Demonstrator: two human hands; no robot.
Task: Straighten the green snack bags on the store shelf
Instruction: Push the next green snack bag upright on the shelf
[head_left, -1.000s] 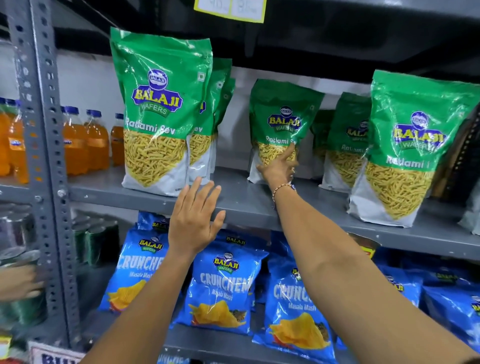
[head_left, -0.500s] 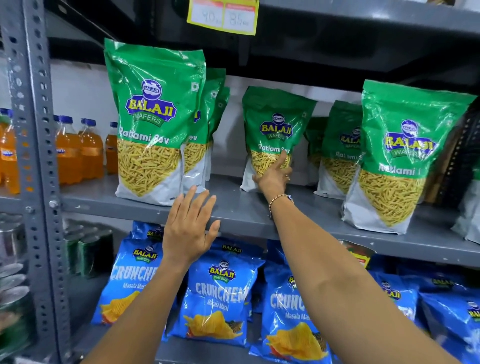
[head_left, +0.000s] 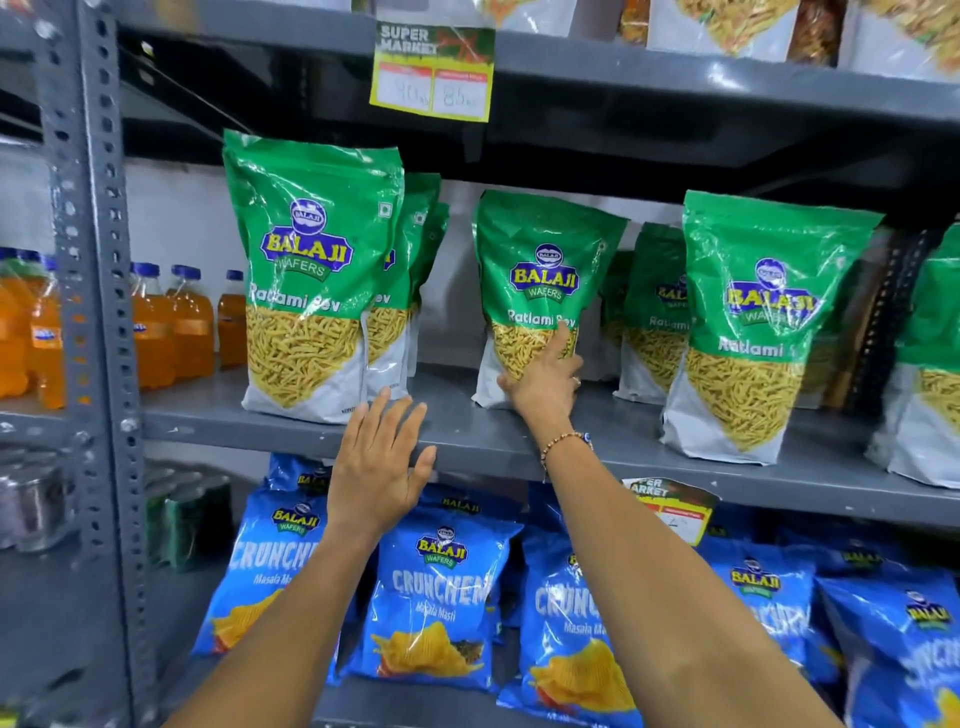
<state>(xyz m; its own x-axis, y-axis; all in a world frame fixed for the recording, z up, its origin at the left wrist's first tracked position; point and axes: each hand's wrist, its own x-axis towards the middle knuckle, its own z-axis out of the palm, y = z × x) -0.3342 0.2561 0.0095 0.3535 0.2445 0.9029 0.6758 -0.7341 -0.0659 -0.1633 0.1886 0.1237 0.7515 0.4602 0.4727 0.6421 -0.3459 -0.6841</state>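
The middle green Ratlami Sev bag (head_left: 543, 260) stands upright, set back from the front edge of the grey shelf (head_left: 493, 441), and the right hand (head_left: 543, 387) grips its lower part, index finger straight up its face. Another green bag (head_left: 311, 260) stands near the front edge on the left, a third (head_left: 763, 322) on the right. The left hand (head_left: 376, 462), fingers spread wide and holding nothing, is before the front edge, above blue Crunchem bags (head_left: 436, 597).

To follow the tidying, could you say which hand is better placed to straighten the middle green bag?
The right hand: it touches the middle green bag low down, while the left hand hovers open.
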